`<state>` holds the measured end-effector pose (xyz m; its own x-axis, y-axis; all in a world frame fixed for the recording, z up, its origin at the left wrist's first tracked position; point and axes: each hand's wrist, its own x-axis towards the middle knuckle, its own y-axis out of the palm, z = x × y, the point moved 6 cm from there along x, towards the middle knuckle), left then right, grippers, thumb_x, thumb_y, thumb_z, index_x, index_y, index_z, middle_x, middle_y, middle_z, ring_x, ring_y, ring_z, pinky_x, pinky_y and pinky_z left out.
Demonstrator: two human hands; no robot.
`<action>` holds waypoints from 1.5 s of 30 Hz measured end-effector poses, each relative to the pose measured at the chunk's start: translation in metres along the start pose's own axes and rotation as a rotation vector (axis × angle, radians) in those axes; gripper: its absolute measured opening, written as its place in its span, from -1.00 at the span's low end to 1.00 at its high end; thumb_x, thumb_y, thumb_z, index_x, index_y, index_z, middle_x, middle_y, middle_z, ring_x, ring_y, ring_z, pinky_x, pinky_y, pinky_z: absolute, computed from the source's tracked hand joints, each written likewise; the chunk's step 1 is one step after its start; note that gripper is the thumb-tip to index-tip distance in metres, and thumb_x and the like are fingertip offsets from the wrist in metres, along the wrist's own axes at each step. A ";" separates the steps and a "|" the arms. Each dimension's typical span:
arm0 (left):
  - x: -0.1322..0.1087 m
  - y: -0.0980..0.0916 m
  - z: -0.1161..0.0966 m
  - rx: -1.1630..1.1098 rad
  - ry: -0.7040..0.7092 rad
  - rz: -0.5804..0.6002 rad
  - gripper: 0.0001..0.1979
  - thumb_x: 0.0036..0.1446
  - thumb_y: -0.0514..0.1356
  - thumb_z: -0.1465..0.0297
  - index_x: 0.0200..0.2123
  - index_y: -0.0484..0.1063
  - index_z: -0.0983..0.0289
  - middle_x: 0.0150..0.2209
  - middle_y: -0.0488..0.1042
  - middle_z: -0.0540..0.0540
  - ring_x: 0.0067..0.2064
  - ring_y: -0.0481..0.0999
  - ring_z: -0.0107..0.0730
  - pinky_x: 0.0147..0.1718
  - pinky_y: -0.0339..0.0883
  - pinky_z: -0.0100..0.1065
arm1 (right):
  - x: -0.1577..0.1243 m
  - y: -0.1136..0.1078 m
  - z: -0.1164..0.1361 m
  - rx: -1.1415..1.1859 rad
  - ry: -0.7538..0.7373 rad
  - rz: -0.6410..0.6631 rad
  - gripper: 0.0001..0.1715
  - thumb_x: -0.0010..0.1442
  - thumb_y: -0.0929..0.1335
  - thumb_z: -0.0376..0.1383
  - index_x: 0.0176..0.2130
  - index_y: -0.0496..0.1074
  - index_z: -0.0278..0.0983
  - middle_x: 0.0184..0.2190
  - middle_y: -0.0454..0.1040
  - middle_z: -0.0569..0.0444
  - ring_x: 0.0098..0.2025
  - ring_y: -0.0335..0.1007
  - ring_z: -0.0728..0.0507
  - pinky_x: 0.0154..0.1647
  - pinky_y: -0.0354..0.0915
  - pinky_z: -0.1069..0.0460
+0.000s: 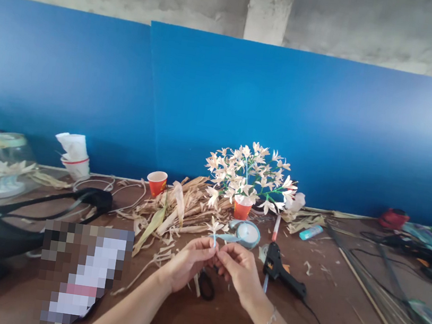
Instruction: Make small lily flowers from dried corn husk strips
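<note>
My left hand [188, 262] and my right hand [240, 269] meet over the brown table, fingers pinched together on a small cream husk flower [215, 228] on a thin stem. A strip of pale blue tape runs from the stem toward the tape roll [248, 233] just behind my right hand. Black scissors [205, 285] lie under my hands. A black glue gun [280, 269] rests right of my right hand. Behind stands an orange cup [242, 207] holding a bouquet of cream flowers [249, 175].
Dried corn husks [177, 211] are piled behind my hands. A second orange cup [157, 183] stands at the back, a black bag [9, 229] at left, thin sticks and wires [377, 297] at right. A blue board forms the back wall.
</note>
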<state>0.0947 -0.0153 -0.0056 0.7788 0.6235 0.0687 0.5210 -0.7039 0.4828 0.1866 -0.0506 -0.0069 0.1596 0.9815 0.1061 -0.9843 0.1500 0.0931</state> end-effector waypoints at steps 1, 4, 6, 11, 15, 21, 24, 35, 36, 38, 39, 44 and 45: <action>0.000 0.001 0.000 -0.007 0.004 0.008 -0.80 -0.04 0.21 0.31 -0.50 0.32 0.34 -0.54 0.34 0.04 -0.45 0.37 -0.42 -0.36 0.19 -0.37 | 0.000 0.001 0.000 0.017 0.005 0.003 -0.67 -0.07 0.39 -0.10 -0.53 0.35 -0.32 -0.62 0.37 0.15 -0.63 0.21 0.05 -0.69 0.05 0.18; 0.000 0.003 -0.001 -0.022 0.016 0.022 -0.82 -0.03 0.20 0.32 -0.49 0.32 0.33 -0.54 0.33 0.04 -0.45 0.36 -0.42 -0.35 0.21 -0.35 | -0.001 0.001 0.000 0.065 0.017 0.007 -0.67 -0.06 0.39 -0.10 -0.54 0.34 -0.32 -0.63 0.36 0.16 -0.63 0.20 0.06 -0.68 0.04 0.18; 0.000 0.004 -0.001 -0.014 0.021 0.018 -0.82 -0.04 0.21 0.32 -0.49 0.32 0.33 -0.53 0.33 0.04 -0.45 0.36 -0.41 -0.34 0.21 -0.34 | -0.001 0.000 0.000 0.096 0.025 0.004 -0.67 -0.06 0.39 -0.09 -0.53 0.34 -0.32 -0.62 0.35 0.16 -0.62 0.19 0.06 -0.67 0.05 0.17; -0.001 0.005 -0.003 0.047 0.058 0.015 -0.82 -0.06 0.22 0.32 -0.48 0.36 0.35 -0.47 0.37 0.08 -0.39 0.36 -0.40 -0.32 0.19 -0.38 | 0.002 -0.007 -0.002 0.186 0.022 -0.028 -0.65 -0.02 0.37 -0.08 -0.50 0.35 -0.33 -0.63 0.32 0.16 -0.62 0.16 0.07 -0.65 0.05 0.16; 0.000 0.000 -0.004 0.122 0.046 -0.010 -0.83 -0.05 0.22 0.33 -0.48 0.38 0.34 -0.49 0.36 0.04 -0.45 0.30 -0.50 -0.41 0.12 -0.47 | 0.003 -0.014 -0.002 0.146 -0.003 -0.078 -0.60 0.00 0.34 -0.04 -0.29 0.43 -0.30 -0.64 0.29 0.17 -0.63 0.14 0.04 -0.65 0.06 0.14; 0.002 -0.005 0.003 0.314 0.007 -0.044 -0.78 -0.12 0.27 0.30 -0.45 0.42 0.35 -0.51 0.37 0.01 -0.45 0.28 -0.50 -0.42 0.10 -0.46 | 0.001 -0.004 0.009 -0.043 -0.094 0.021 -0.74 0.00 0.36 -0.14 -0.47 0.44 -0.31 -0.56 0.32 0.14 -0.49 0.19 0.00 -0.48 0.16 0.12; 0.003 -0.006 0.004 0.321 0.005 -0.069 -0.74 -0.16 0.29 0.29 -0.41 0.41 0.33 -0.47 0.39 0.01 -0.42 0.32 -0.48 -0.40 0.11 -0.45 | 0.000 -0.008 0.017 -0.137 -0.229 -0.034 -0.77 0.02 0.35 -0.19 -0.52 0.40 -0.30 -0.51 0.30 0.13 -0.41 0.21 -0.03 -0.38 0.18 0.10; 0.001 -0.019 -0.015 0.231 0.103 -0.216 -0.75 -0.08 0.23 0.26 -0.51 0.36 0.36 -0.56 0.35 0.01 -0.54 0.24 -0.58 -0.52 0.08 -0.50 | -0.008 -0.014 0.034 -0.556 -0.552 -0.146 -0.81 0.13 0.25 -0.31 -0.45 0.41 -0.27 -0.46 0.38 0.01 -0.38 0.30 -0.10 -0.35 0.25 0.04; 0.001 -0.018 -0.014 0.229 0.092 -0.210 -0.75 -0.07 0.22 0.25 -0.51 0.37 0.36 -0.55 0.36 0.02 -0.54 0.25 -0.58 -0.52 0.08 -0.50 | -0.009 -0.014 0.034 -0.567 -0.568 -0.140 -0.82 0.13 0.25 -0.33 -0.43 0.41 -0.27 -0.45 0.38 0.01 -0.37 0.31 -0.09 -0.34 0.25 0.05; 0.001 -0.016 -0.012 0.246 0.068 -0.202 -0.73 -0.07 0.22 0.23 -0.52 0.37 0.36 -0.56 0.36 0.01 -0.55 0.24 -0.59 -0.54 0.08 -0.51 | -0.009 -0.013 0.034 -0.587 -0.592 -0.134 -0.85 0.12 0.25 -0.37 -0.42 0.39 -0.28 -0.44 0.38 0.02 -0.37 0.31 -0.08 -0.35 0.25 0.05; 0.001 -0.015 -0.011 0.263 0.060 -0.198 -0.73 -0.09 0.23 0.24 -0.53 0.37 0.36 -0.57 0.35 0.00 -0.56 0.22 -0.59 -0.54 0.07 -0.51 | -0.009 -0.013 0.033 -0.596 -0.600 -0.132 -0.85 0.12 0.25 -0.38 -0.43 0.39 -0.28 -0.45 0.38 0.02 -0.38 0.30 -0.08 -0.35 0.25 0.06; 0.002 -0.013 -0.012 0.298 0.065 -0.185 -0.75 -0.15 0.28 0.28 -0.56 0.36 0.36 -0.62 0.30 -0.04 -0.56 0.19 -0.60 -0.54 0.04 -0.51 | -0.007 -0.012 0.031 -0.600 -0.601 -0.110 -0.81 0.13 0.24 -0.40 -0.49 0.36 -0.29 -0.48 0.36 0.05 -0.41 0.29 -0.05 -0.36 0.24 0.07; 0.002 -0.014 -0.012 0.293 0.070 -0.188 -0.75 -0.15 0.28 0.28 -0.56 0.37 0.36 -0.62 0.30 -0.04 -0.56 0.19 -0.60 -0.53 0.04 -0.51 | -0.006 -0.011 0.030 -0.589 -0.589 -0.098 -0.80 0.13 0.24 -0.39 -0.49 0.36 -0.29 -0.49 0.35 0.05 -0.42 0.29 -0.05 -0.37 0.23 0.08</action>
<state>0.0847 -0.0001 -0.0013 0.6388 0.7664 0.0669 0.7392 -0.6356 0.2228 0.1984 -0.0620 0.0210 0.0992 0.7624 0.6394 -0.8164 0.4298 -0.3857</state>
